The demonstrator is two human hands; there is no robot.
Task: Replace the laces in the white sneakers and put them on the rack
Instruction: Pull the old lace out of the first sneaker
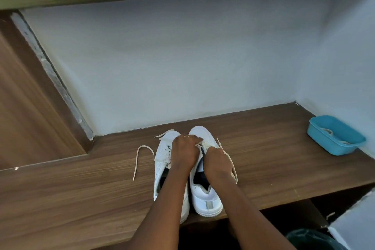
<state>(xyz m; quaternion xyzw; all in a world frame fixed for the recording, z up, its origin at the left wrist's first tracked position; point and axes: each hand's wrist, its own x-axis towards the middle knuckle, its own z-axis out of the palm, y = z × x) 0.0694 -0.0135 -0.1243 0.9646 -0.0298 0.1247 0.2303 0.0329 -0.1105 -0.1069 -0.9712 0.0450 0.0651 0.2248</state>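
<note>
Two white low-top sneakers (207,201) stand side by side on the brown wood-grain worktop (81,199), toes toward the pale wall (182,67). The left hand (185,152) pinches the cream lace (230,157) at the right shoe's eyelets, fingers curled. The right hand (217,162) grips the same lace, fingers clamped round it. A blue plastic tub (322,142) holding more laces sits well apart, rightward.

White sneakers (182,170) side by side, half-laced

No readable text, label, brand or number anywhere.
</note>
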